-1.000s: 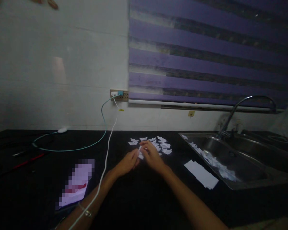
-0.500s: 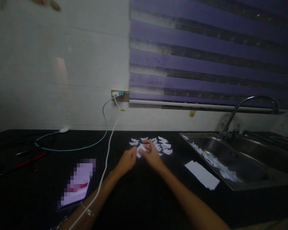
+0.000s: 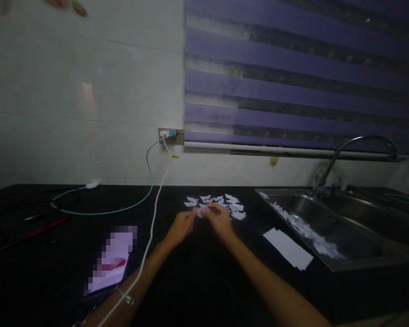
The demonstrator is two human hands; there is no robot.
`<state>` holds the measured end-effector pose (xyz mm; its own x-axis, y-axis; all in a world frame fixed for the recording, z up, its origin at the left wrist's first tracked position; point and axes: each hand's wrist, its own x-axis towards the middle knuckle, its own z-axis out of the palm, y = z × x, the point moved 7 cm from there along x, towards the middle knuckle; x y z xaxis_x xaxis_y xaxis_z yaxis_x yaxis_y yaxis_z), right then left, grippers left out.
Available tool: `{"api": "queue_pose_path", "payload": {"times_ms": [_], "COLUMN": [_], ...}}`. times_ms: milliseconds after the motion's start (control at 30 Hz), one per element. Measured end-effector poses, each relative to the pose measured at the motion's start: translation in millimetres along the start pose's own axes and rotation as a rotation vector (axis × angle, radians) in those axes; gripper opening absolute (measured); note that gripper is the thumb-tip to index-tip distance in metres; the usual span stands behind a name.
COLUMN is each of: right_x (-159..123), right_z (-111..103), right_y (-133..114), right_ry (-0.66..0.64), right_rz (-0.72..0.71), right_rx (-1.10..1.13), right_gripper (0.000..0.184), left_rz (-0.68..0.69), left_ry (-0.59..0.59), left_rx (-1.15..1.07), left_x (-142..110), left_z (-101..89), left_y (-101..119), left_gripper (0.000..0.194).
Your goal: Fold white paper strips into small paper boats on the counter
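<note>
My left hand and my right hand meet over the black counter, fingertips pinched together on a small white piece of paper. Just beyond them lies a cluster of several small folded white paper pieces. A stack of plain white paper sheets lies on the counter to the right of my right forearm.
A steel sink with a curved faucet holds white paper scraps. A lit phone lies at left. White cable and teal cable run from a wall socket. Purple blinds hang behind.
My hands stayed together on the small paper, shifting slightly toward the pile; the right hand's fingers drew in over the piece. Nothing else moved.
</note>
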<state>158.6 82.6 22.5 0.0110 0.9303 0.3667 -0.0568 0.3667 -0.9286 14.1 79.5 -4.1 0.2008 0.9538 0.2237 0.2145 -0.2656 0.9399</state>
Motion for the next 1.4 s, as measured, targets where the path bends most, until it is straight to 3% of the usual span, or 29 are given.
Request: {"api": "queue_pose_path", "payload": {"times_ms": [100,167,300,400,500,633,733,900,1100,1233,1400], "right_x": [-3.7,-8.7,-19.9,-22.0,-15.9,-7.6,-4.4,-2.9,-7.4,-15.2,-26.7], "right_z": [1.5,5.3,14.3,16.1,11.6,4.7,2.6,0.5,5.1,8.8,18.0], "right_y": [-13.0,-21.7,-33.9,-35.5,-25.6,-9.5,-9.7,-10.5,-19.1,-36.6,-44.2], "right_ry": [-0.014,-0.050,-0.144,-0.178,-0.127,-0.010,0.008,-0.008,-0.058,-0.108,-0.279], "right_rz": [-0.167,-0.303,-0.497,-0.483,-0.312,-0.133,-0.145,-0.138,-0.246,-0.474,-0.689], "right_rx": [-0.080,-0.158,-0.322,-0.334,-0.212,-0.147,-0.159,-0.146,-0.218,-0.377,-0.597], "right_gripper": [0.009,0.005,0.015,0.025,0.041,0.023,0.013,0.015,0.011,0.014,0.028], "left_rz": [-0.067,-0.052,-0.066,-0.030,0.042,0.097,0.089,0.066,0.101,0.103,0.088], "left_ry": [-0.114,-0.099,-0.038,-0.015,0.012,0.015,-0.034,-0.077,-0.028,0.005,0.044], "left_rx": [-0.181,-0.268,-0.310,-0.293,-0.214,-0.114,-0.144,-0.199,-0.114,-0.074,0.003], "left_x": [2.6,5.2,7.5,5.0,0.9,-1.3,0.4,3.2,1.6,1.3,2.0], "left_z": [10.3,9.6,1.4,-4.7,-7.6,-3.3,1.9,1.6,-3.5,-5.1,-6.8], "left_y": [-5.9,-4.8,-3.9,1.1,7.9,11.4,8.9,6.3,14.1,11.9,3.3], "left_gripper": [0.058,0.054,0.055,0.057,0.053,0.049,0.048,0.051,0.051,0.048,0.043]}}
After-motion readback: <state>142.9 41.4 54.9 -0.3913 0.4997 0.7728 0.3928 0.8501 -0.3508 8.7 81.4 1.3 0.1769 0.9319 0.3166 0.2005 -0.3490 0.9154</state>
